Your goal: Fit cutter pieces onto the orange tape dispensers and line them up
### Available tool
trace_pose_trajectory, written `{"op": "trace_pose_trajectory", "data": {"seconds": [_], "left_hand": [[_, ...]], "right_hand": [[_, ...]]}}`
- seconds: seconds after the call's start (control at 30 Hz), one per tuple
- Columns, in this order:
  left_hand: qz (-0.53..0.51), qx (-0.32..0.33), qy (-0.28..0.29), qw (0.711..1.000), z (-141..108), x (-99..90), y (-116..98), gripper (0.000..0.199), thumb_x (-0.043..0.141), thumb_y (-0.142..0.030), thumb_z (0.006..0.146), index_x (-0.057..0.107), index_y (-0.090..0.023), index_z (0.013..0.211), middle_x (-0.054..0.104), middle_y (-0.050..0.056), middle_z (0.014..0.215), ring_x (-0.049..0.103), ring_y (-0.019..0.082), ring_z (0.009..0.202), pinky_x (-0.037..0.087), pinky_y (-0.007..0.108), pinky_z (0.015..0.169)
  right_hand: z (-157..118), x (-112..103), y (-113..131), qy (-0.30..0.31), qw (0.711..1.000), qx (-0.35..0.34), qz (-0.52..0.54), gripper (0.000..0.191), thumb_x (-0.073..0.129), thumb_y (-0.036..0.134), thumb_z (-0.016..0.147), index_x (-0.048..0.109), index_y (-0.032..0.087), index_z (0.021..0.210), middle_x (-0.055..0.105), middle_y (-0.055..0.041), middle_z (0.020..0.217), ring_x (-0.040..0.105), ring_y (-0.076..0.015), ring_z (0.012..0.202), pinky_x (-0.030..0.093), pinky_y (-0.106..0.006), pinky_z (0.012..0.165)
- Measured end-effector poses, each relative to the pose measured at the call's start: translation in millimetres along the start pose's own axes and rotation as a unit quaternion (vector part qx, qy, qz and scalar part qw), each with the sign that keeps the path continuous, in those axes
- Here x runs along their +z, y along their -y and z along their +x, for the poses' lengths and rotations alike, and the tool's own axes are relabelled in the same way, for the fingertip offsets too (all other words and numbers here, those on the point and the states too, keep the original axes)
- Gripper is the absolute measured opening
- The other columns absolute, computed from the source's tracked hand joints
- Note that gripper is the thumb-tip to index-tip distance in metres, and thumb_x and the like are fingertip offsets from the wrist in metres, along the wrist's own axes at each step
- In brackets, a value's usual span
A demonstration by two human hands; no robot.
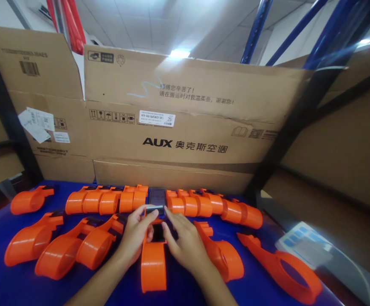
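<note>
An orange plastic tape dispenser (153, 265) points its wide ring towards me at the front middle. My left hand (136, 233) closes round the left side of its neck, thumb on the dark strip (154, 209) at its head. From the other side, my right hand (183, 238) curls its fingers against the same head; its index fingertip is by the strip's right end. Fingers hide part of the neck. Just beyond the hands lies a dark rectangular object (157, 196). Another orange dispenser (231, 259) rests right of my right hand.
Several similar orange dispensers (92, 202) stand in a row along the back, and more lie at the left (59, 257). A dispenser with a large open ring (299, 278) lies front right, near a white-and-blue box (304, 242). Cardboard (185, 170) walls the blue table (124, 289).
</note>
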State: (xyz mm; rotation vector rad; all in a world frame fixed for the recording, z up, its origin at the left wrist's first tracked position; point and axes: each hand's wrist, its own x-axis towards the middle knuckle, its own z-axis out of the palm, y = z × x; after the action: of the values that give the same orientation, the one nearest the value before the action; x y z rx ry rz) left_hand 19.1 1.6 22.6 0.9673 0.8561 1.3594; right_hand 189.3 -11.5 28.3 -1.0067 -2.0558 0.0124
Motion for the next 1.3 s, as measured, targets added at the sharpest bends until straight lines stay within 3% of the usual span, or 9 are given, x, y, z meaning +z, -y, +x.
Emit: {"op": "trace_pose_trajectory", "data": {"seconds": [0.23, 0.37, 0.6, 0.83, 0.97, 1.3], "left_hand": [[-0.005, -0.021, 0.008, 1.000, -3, 2.7, -2, 0.043, 0.082, -0.048, 0.076, 0.071, -0.017, 0.104, 0.064, -0.002, 0.070, 0.049, 0.005, 0.039, 0.036, 0.018, 0.038], [-0.010, -0.039, 0.025, 0.999, -3, 1.3, -1, 0.047, 0.083, -0.048, 0.075, 0.072, -0.015, 0.107, 0.064, -0.002, 0.068, 0.044, 0.003, 0.038, 0.032, 0.017, 0.037], [-0.021, -0.065, 0.050, 0.996, 1, -2.3, 2, 0.052, 0.085, -0.048, 0.073, 0.072, -0.014, 0.111, 0.052, -0.008, 0.047, 0.041, 0.005, 0.035, 0.031, 0.017, 0.038], [0.004, -0.028, 0.028, 0.999, 2, -2.7, -1, 0.046, 0.081, -0.052, 0.076, 0.071, -0.016, 0.103, 0.055, -0.007, 0.056, 0.041, 0.004, 0.034, 0.029, 0.017, 0.036], [0.050, -0.003, 0.039, 0.998, 0, -2.4, 1, 0.044, 0.073, -0.057, 0.082, 0.070, -0.016, 0.099, 0.059, -0.004, 0.063, 0.041, 0.004, 0.033, 0.027, 0.018, 0.033], [0.086, -0.001, 0.070, 0.994, -1, -3.5, 0, 0.045, 0.073, -0.056, 0.081, 0.071, -0.016, 0.102, 0.048, -0.009, 0.045, 0.037, 0.007, 0.030, 0.025, 0.019, 0.033]], "right_hand": [[-4, 9, -4, -0.005, 0.999, -0.020, -0.050, 0.052, 0.050, 0.009, 0.090, 0.056, 0.014, 0.141, 0.076, -0.0124, 0.098, 0.071, -0.0240, 0.080, 0.062, -0.037, 0.075], [-7, 11, -4, 0.003, 0.998, -0.027, -0.049, 0.053, 0.048, 0.005, 0.086, 0.057, 0.009, 0.138, 0.073, -0.0105, 0.084, 0.069, -0.0223, 0.069, 0.061, -0.035, 0.068], [-9, 14, -3, -0.018, 0.995, -0.036, -0.096, 0.045, 0.047, 0.008, 0.089, 0.061, 0.009, 0.132, 0.072, -0.0115, 0.084, 0.069, -0.0228, 0.072, 0.061, -0.035, 0.069], [-3, 4, -1, 0.000, 0.999, -0.022, -0.027, 0.043, 0.051, 0.017, 0.094, 0.057, 0.014, 0.137, 0.074, -0.0124, 0.096, 0.069, -0.0221, 0.076, 0.061, -0.035, 0.071], [-1, -2, -1, -0.013, 1.000, 0.002, -0.017, 0.029, 0.056, 0.025, 0.096, 0.064, 0.017, 0.123, 0.073, -0.0091, 0.090, 0.067, -0.0210, 0.072, 0.057, -0.033, 0.066], [-2, -3, 3, -0.002, 1.000, 0.026, 0.004, 0.014, 0.054, 0.020, 0.091, 0.064, 0.020, 0.101, 0.066, -0.0042, 0.081, 0.063, -0.0191, 0.071, 0.049, -0.027, 0.063]]}}
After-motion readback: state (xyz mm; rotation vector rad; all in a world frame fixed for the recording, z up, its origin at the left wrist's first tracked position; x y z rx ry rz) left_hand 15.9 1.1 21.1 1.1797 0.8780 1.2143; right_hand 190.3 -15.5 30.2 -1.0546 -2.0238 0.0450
